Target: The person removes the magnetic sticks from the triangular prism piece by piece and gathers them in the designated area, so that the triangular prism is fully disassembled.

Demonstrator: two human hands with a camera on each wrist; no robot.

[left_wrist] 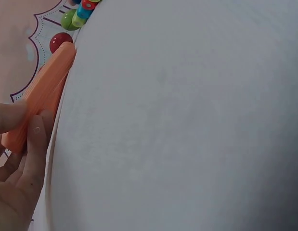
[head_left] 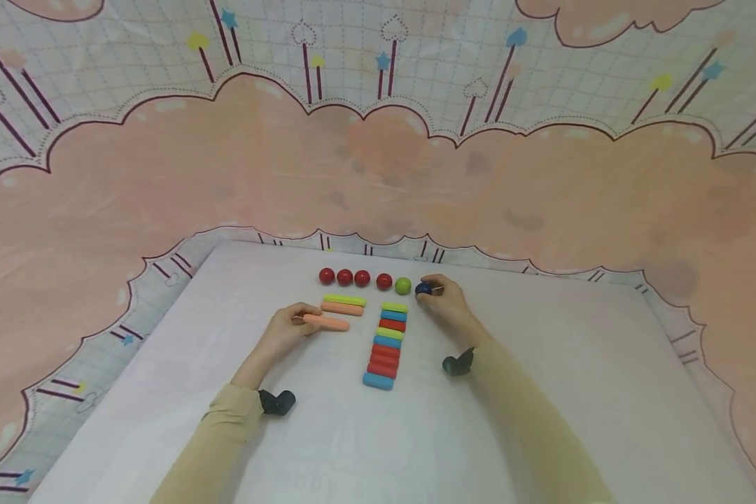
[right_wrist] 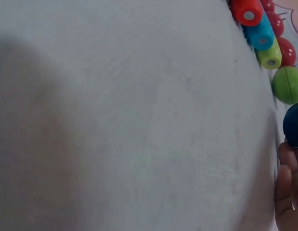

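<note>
My left hand (head_left: 288,327) pinches one end of an orange stick (head_left: 326,323) between thumb and fingers, its free end pointing right. In the left wrist view the same orange stick (left_wrist: 47,91) slants up from the fingertips. At the right end of a row of balls, my right hand (head_left: 444,301) grips a dark blue ball (head_left: 423,288); in the right wrist view that blue ball (right_wrist: 294,126) sits at the fingertips, partly cut off by the frame. Beside it is a green ball (head_left: 403,285). Just beyond the left hand lie another orange stick (head_left: 342,309) and a yellow-green stick (head_left: 344,300).
Several red balls (head_left: 344,278) continue the row to the left. Between the hands a column of short red, blue and yellow-green sticks (head_left: 386,351) runs toward the front. All lie on a white tabletop (head_left: 542,420), with patterned cloth (head_left: 378,182) behind it.
</note>
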